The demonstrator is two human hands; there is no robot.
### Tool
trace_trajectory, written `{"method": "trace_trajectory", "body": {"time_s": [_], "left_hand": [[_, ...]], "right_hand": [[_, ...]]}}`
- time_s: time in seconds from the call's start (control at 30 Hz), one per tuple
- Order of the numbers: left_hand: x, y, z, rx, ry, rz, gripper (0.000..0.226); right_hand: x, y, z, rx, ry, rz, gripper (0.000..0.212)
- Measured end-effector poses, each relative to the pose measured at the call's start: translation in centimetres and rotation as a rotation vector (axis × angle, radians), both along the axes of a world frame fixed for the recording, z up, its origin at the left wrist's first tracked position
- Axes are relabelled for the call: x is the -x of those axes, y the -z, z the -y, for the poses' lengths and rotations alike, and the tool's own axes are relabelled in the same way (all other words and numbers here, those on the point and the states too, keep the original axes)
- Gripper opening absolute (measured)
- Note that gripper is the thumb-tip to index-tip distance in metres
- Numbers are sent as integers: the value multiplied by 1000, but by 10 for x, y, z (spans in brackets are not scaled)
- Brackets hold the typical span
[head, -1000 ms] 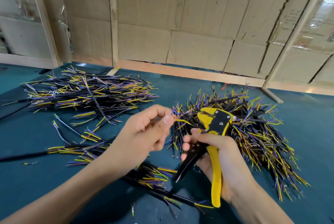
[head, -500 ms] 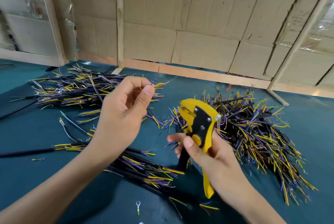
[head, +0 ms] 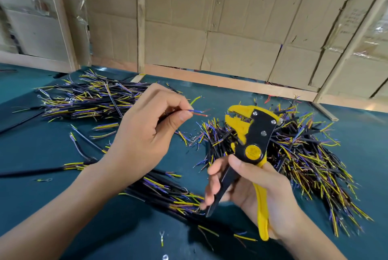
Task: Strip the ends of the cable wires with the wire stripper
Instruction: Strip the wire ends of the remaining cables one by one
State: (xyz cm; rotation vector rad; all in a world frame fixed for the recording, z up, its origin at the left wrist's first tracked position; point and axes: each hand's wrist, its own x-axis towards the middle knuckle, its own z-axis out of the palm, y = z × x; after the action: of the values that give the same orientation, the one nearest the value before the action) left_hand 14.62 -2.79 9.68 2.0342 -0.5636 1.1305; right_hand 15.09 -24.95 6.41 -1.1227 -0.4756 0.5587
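The cable wires (head: pixel 197 112) stick out from the left hand (head: pixel 144 131), pinched between thumb and forefinger, held up just left of the stripper's mouth but not yet in it; the right hand (head: pixel 249 188) grips the wire stripper (head: pixel 249 133) by its handles, fingers (head: pixel 212 186) curled round the black one, jaws standing apart; the blue and red tips look bare already, I'd say; heaps of cables (head: pixel 304 154) lie on the table (head: pixel 31 175) to either side, so plenty is left.
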Motion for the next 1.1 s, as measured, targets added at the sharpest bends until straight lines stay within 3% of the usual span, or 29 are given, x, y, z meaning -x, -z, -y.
{"method": "trace_trajectory", "body": {"time_s": [0.2, 0.63, 1.1], "left_hand": [[2, 3, 5, -29, 86, 19, 11], [11, 5, 18, 12, 139, -24, 10], [8, 6, 15, -5, 93, -35, 14]], "right_hand": [[5, 3, -1, 74, -114, 57, 45], [6, 2, 0, 9, -197, 54, 34], [11, -2, -5, 35, -88, 24, 25]]}}
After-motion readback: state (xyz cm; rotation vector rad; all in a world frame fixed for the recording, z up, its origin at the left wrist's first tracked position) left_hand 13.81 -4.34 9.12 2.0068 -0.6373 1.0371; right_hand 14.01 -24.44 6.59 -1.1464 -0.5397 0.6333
